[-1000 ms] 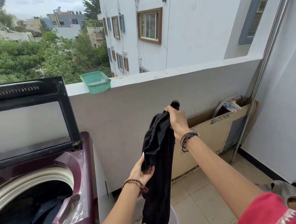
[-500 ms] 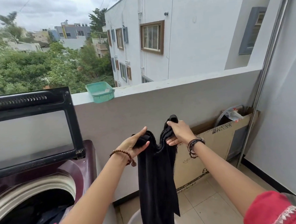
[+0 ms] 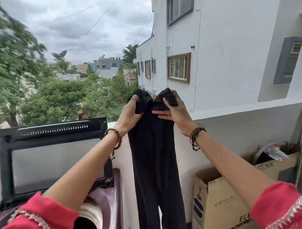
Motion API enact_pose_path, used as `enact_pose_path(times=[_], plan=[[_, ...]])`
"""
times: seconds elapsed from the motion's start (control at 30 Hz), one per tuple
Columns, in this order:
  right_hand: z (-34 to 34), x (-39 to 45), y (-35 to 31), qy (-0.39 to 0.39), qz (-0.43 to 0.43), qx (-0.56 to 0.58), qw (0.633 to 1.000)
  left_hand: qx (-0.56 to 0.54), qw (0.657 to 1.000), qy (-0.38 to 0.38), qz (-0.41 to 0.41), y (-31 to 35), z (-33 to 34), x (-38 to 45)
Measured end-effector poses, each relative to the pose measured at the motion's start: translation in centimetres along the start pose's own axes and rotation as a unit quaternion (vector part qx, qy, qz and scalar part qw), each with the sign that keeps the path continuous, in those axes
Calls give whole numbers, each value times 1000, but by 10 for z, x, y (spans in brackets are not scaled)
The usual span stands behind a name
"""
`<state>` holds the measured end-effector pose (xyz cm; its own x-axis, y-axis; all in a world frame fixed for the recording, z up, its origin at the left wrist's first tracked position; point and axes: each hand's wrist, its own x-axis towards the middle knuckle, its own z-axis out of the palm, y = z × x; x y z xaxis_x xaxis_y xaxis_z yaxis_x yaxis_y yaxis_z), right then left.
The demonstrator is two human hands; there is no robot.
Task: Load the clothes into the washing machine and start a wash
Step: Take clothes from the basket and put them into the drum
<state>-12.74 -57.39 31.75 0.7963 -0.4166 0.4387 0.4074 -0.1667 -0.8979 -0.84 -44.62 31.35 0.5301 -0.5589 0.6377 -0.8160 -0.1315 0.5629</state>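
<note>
1. Nearest are two pink sleeves, and between them the open drum (image 3: 86,226) of the maroon washing machine (image 3: 115,197) at lower left. Dark cloth already lies inside it, so some loading looks done.
2. Beyond the sleeves, both hands are raised. The left hand (image 3: 128,114) is clenched on one top corner of a black garment (image 3: 155,158), and the right hand (image 3: 175,111) pinches the other corner, fingers curled into the fabric.
3. The garment, which seems to be trousers, hangs full length between the hands, just to the right of the machine and not over the drum.
4. I judge this piece is being straightened out; it must yet go sideways into the drum, then the lid (image 3: 47,153) shut and the wash started. How much laundry remains I cannot tell.
5. The lid stands upright behind the drum and does not block the way.
6. A cardboard box (image 3: 222,204) sits on the floor at right, apart from the machine.
7. Farther off runs the balcony wall (image 3: 245,125), then a white building (image 3: 232,55) and trees.
</note>
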Motion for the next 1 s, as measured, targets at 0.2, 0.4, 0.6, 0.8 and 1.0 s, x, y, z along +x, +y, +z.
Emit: enact_pose_path(times=[0.2,0.4,0.6,0.8,1.0], plan=[[81,47,-25,-97,-277,-381,877,204,974,47,88,-12,-113,35],[173,86,-63,-118,-382,-596,696,435,893,47,100,-23,-241,53],[275,138,-127,-77,-387,-676,623,520,845,54,113,-18,-357,75],[349,150,-213,15,-389,-723,570,520,832,99,166,10,-448,98],[396,154,-240,14,-373,-746,552,502,846,117,138,13,-494,106]])
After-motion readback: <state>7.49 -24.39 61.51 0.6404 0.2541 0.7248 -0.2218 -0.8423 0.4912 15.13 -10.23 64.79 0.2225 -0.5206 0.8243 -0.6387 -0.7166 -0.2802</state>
